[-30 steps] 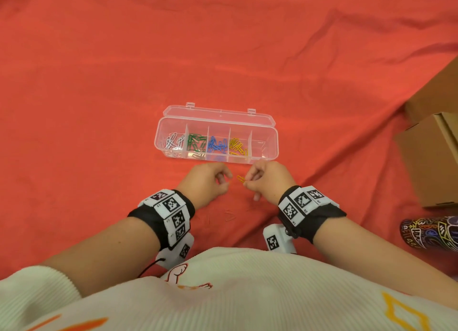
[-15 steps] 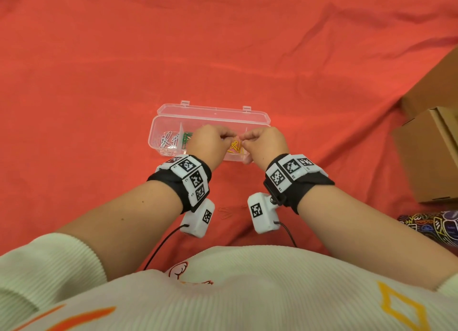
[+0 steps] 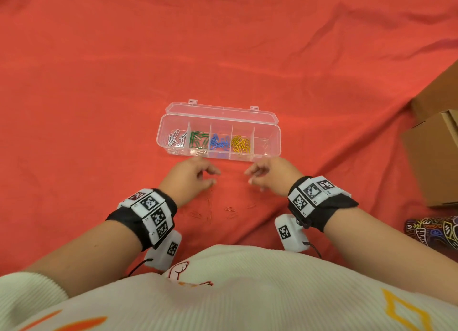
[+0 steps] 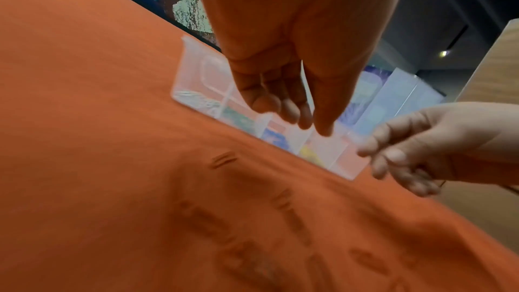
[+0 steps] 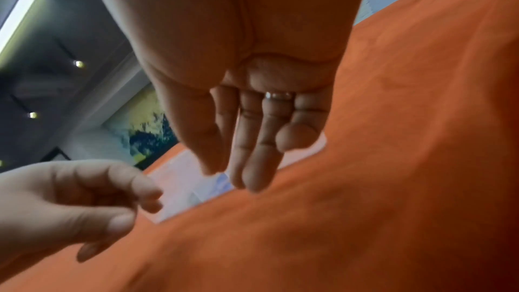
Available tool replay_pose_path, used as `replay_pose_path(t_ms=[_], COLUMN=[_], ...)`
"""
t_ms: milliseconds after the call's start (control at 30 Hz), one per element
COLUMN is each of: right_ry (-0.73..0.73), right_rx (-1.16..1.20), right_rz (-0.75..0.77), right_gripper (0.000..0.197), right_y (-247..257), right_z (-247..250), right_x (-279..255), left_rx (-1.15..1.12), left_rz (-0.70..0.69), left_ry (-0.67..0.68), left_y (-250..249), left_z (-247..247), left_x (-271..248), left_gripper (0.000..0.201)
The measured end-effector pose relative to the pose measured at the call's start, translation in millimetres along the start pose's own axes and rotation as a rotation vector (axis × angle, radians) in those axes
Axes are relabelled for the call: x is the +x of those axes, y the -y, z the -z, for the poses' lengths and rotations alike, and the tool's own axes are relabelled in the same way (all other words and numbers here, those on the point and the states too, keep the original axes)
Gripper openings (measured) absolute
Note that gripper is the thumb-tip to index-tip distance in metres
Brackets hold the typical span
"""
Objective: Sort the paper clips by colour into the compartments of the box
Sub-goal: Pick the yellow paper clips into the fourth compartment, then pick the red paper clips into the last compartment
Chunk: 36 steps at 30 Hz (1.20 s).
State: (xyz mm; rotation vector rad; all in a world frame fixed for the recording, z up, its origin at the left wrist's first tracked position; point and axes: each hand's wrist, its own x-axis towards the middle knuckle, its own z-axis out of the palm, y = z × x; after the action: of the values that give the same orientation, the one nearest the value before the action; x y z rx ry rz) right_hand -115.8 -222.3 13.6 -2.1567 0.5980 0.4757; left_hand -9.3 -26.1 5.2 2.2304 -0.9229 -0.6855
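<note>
Left hand [image 3: 189,179]: released, fingers loosely curled, holding nothing; hovers above the cloth [image 3: 99,83], just short of the box's near wall.
Box [image 3: 171,122]: clear, lid open; beyond both hands, between them and slightly ahead.
Compartments, left to right: white clips [image 3: 175,138], green clips [image 3: 198,140], blue clips [image 3: 219,142], yellow clips [image 3: 241,144]; what the last compartment holds cannot be told.
Loose clips [image 3: 230,209]: red, lying on the cloth behind the fingertips of both hands, between the wrists; hard to count against the cloth.
Right hand [image 3: 270,173]: released, fingers relaxed and pointing down, nothing grasped; near the box's right end, apart from it.
Cartons [image 3: 433,157]: far right of the right hand.
</note>
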Motion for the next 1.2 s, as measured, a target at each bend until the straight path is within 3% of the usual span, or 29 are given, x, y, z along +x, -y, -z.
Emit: replay_pose_path(t_ms=[100,200,400,500,733,867,1067,1200], right_ry=[0.160,0.164,0.127,0.118,0.167,0.208,0.190,0.179], right_rx=[-0.265,-0.396,-0.415,-0.434,-0.100,-0.244,-0.350,-0.378], right_rz=[-0.050,-0.041,-0.021,-0.017,0.040,0.031,0.030,0.043], right_gripper=[0.025,0.024,0.015,0.012,0.022,0.029,0.011,0.011], right_y=[-10.0,-16.8,-18.7,-10.6,14.0,14.0,7.8,5.4], right_z=[-9.8,-22.2,-32.3,-34.6,-51.0,-60.4,-68.8,-69.1], right_x=[-7.9,-13.3,-21.3,-24.3,-26.0,-23.6,-26.2,-27.9], left_rx=[0.110,0.112,0.107,0.111,0.079,0.113,0.157,0.145], left_rz=[0.029,0.056,0.027,0.018,0.054,0.062,0.048,0.057], left_ry=[0.156,0.180,0.239,0.209,0.185,0.210,0.223,0.218], left_y=[24.5,40.9,57.1,58.4,55.5,54.6,54.6,52.7], left_z=[-2.5,-3.3,-6.2,-11.5,-18.2,-15.2,-14.0,-11.4], left_x=[-16.0,-26.8,-49.3,-54.2,-55.5,-55.6,-58.3,-60.0], left_gripper=[0.029,0.034,0.039,0.032,0.012,0.008,0.007,0.007])
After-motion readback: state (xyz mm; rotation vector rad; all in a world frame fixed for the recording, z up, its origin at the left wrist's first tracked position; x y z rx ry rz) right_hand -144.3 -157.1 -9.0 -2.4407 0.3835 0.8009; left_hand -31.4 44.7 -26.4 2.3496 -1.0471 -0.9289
